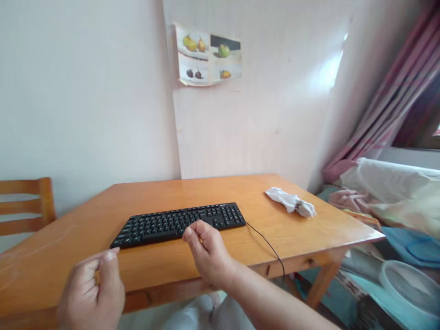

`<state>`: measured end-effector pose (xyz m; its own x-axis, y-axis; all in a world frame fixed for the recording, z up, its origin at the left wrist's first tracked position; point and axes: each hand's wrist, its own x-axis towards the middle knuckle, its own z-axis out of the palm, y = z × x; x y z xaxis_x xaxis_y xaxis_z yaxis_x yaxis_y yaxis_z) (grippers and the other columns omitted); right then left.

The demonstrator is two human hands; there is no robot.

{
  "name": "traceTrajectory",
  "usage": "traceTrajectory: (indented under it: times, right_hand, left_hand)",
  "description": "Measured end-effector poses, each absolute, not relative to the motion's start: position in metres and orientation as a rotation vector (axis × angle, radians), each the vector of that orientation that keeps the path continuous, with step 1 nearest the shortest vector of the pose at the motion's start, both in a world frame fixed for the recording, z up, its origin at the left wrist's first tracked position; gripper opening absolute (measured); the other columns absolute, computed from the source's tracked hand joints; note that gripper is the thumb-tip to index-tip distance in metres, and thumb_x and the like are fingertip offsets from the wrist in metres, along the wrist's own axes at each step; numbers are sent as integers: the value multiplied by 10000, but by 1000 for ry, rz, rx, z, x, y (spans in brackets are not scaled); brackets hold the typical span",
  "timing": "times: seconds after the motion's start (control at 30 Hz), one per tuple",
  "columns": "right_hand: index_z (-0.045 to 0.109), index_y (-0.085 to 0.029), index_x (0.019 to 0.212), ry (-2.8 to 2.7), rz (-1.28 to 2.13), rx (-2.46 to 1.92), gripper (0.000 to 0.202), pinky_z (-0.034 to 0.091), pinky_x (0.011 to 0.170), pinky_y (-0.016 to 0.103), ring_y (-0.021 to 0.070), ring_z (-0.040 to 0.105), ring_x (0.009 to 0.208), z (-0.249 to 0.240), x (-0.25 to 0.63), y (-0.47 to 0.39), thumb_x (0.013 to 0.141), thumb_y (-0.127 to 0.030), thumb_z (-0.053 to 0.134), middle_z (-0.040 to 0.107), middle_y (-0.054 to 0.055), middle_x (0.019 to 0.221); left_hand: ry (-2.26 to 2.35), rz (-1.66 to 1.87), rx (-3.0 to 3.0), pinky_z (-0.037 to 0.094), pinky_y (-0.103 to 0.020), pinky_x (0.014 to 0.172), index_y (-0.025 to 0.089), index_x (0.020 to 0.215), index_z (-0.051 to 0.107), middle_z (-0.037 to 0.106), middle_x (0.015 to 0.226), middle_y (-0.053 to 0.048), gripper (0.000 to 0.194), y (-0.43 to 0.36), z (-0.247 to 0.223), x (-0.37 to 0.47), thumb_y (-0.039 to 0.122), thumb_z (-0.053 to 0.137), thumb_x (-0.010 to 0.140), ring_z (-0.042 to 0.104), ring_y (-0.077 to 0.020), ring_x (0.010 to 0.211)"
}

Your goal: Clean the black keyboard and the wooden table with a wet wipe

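Observation:
A black keyboard (178, 224) lies at a slant on the wooden table (206, 192), its cord (266, 240) running off the front edge. My left hand (92, 291) is closed at the lower left, thumb pressed to the bent fingers, just in front of the keyboard's near left corner. My right hand (208, 252) is closed too, thumb against the curled index finger, in front of the keyboard's right half and covering a bit of its edge. Anything inside either hand is hidden or too small to make out. Whether the hands touch the keyboard, I cannot tell.
A crumpled white cloth or bag (288, 200) lies on the table's right side. A wooden chair (25, 206) stands at the left. Fruit pictures (209, 57) hang on the wall behind. Right of the table are piled fabrics (405, 192) and a clear round container (410, 286).

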<state>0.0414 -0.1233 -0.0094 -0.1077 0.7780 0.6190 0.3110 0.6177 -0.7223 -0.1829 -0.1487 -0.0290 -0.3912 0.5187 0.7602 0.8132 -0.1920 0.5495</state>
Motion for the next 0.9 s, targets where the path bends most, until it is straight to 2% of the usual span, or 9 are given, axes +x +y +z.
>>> traceTrajectory:
  times: [0.17,0.33,0.47,0.57,0.63,0.7,0.77,0.83,0.9]
  right_hand:
    - [532,-203,741,-1629,415,-1001,372,362,623,251,122,487,657,-8,86,-116,1013,-424,409,538,-16,687]
    - [469,-211,664,-1599,339,-1113,440,334,557,241,113,447,573,-13,149,-106,1000,-488,404,461,-41,596]
    - [530,-206,713,-1507,157,-1253,423,373,569,252,135,522,580,-13,219,-90,996,-490,392,552,-14,609]
    - [603,-196,821,-1438,-119,-1506,398,441,696,288,177,602,719,-10,278,-77,1004,-444,351,648,33,732]
    - [635,-206,1049,-1381,-288,-1763,332,451,835,324,213,626,948,-8,315,-69,993,-369,352,702,67,998]
    - [563,-173,1285,-1357,-296,-1845,389,416,958,367,259,568,1154,-9,349,-62,954,-304,407,652,130,1229]
    - [442,-139,1437,-1362,-270,-2092,561,363,1042,392,295,479,1288,-15,375,-56,892,-267,476,546,176,1393]
    - [418,-100,1462,-1368,-210,-2185,639,339,1069,417,335,428,1341,-24,394,-52,859,-282,529,498,211,1439]
    - [444,-78,1441,-1382,-151,-2240,646,357,1049,444,359,456,1315,-33,407,-49,853,-322,553,546,238,1377]
  left_hand:
    - [-1698,-1480,-1739,496,-392,815,208,858,642,702,892,-86,361,-128,-19,-152,457,398,952,660,-265,909]
    - [-1460,-1512,-1875,490,-389,805,236,762,629,701,809,-60,383,-109,-23,-124,445,386,972,653,-245,825]
    - [-1418,-1500,-1928,490,-392,786,232,824,626,692,817,-69,337,-98,-33,-104,424,394,975,637,-249,814]
    - [-1376,-1482,-1950,487,-393,795,221,863,616,680,838,-78,303,-92,-39,-94,397,396,977,626,-249,817]
    - [-1343,-1479,-1953,487,-397,823,209,891,609,675,871,-89,276,-90,-42,-90,386,413,972,627,-253,849]
    - [-1339,-1488,-1934,484,-404,856,195,926,602,668,906,-102,255,-89,-44,-89,392,445,959,628,-264,895]
    - [-1366,-1500,-1914,482,-403,874,186,954,595,663,925,-105,245,-89,-45,-88,394,467,949,627,-268,921]
    - [-1395,-1495,-1926,482,-389,866,186,963,596,664,920,-95,237,-90,-45,-89,384,468,949,627,-258,913]
    - [-1425,-1481,-1961,480,-372,849,189,951,603,668,906,-82,231,-90,-45,-90,378,469,951,627,-247,895]
